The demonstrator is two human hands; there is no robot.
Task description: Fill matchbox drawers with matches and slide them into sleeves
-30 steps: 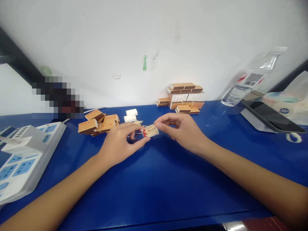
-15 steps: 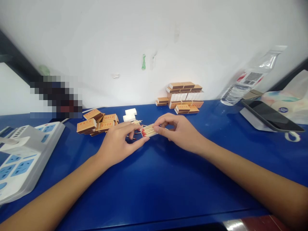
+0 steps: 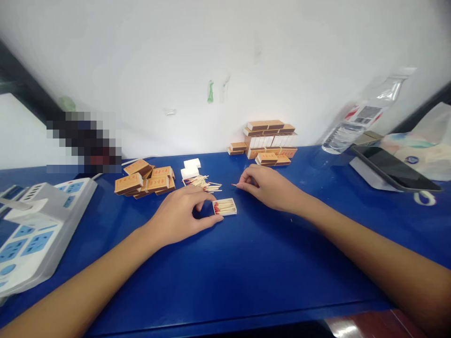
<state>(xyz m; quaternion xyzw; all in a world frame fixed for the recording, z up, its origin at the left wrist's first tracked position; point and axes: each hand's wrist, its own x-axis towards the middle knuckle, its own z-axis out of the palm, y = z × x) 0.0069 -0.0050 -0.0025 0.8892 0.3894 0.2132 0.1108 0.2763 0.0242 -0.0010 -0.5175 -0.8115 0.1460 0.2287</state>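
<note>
The right hand [image 3: 271, 190] conceals most of the match [image 3: 234, 184] pinched in its fingertips; the exposed reddish end points left. The left hand [image 3: 179, 211] clamps the match tray [image 3: 235, 209] on the blue table [image 3: 246, 272], long axis left-to-right, red match heads [image 3: 216, 207] leftward.

L hand [image 3: 179, 213] bare, fingers [image 3: 203, 197] slim, thumb [image 3: 208, 221] w/ rounded tip; wrist [image 3: 151, 234] just behind it narrower; L forearm [image 3: 105, 272] beyond bare, widening away fr. hand; R hand [image 3: 269, 188] bare; R forearm [image 3: 352, 237] behind it bare too, same taper
</note>
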